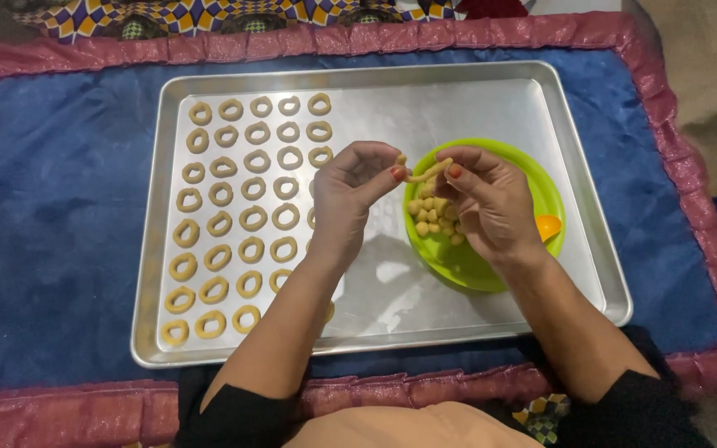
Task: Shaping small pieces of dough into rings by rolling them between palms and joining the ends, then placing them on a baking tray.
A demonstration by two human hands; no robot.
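— Beige dough strip [426, 172]: who's got it?
— Left hand [350, 192] and right hand [487, 203] pinch its ends above the green plate [541, 187], toward the metal tray's [458, 91] right edge.

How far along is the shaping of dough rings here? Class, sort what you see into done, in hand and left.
Done: several columns of dough rings lie in rows on the left part of the metal tray. In hand: the left hand and right hand hold a thin dough strip between the fingertips, not yet closed into a ring. Left: small dough balls wait on the green plate, and the tray's right part is unfilled.
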